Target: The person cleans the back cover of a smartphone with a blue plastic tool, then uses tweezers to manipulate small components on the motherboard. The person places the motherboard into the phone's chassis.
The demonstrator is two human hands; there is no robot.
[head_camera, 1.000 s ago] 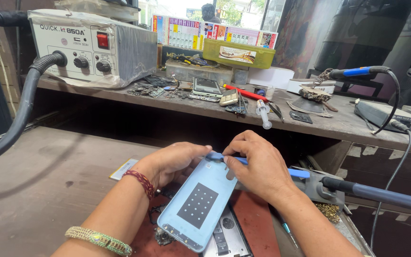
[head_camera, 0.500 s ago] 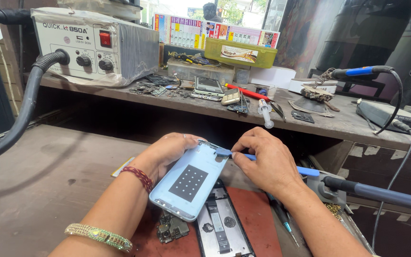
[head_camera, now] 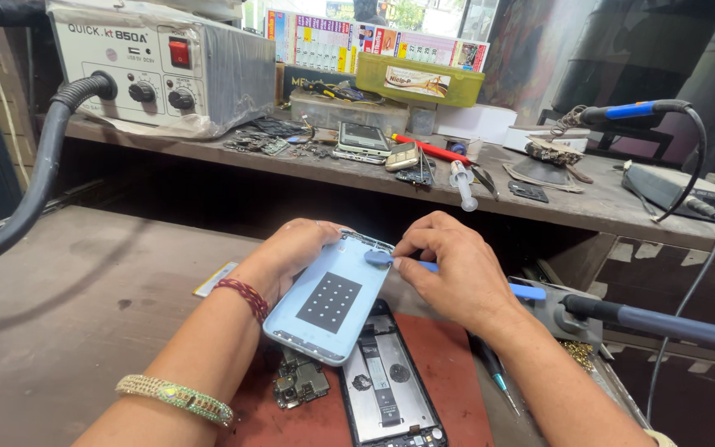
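A big brown worktable (head_camera: 84, 331) fills the room's front, with a long dusty shelf (head_camera: 589, 207) behind it. On the shelf's left sits a grey box machine (head_camera: 159, 66) with a red switch and 2 black knobs, and a fat black hose (head_camera: 26, 199) bends down from it. Further right lies a flat green box (head_camera: 419, 79) with a pale label on its side, and a row of bright paper cards (head_camera: 349, 41) stands behind it.

The left hand (head_camera: 291, 252) grips a light blue phone cover (head_camera: 333, 298), tilted up over a red mat (head_camera: 448, 372). The right hand (head_camera: 448, 269) pinches a small blue pry tool (head_camera: 382, 258), whose tip touches the cover's top edge. An open phone body (head_camera: 386, 389) lies flat under the cover.
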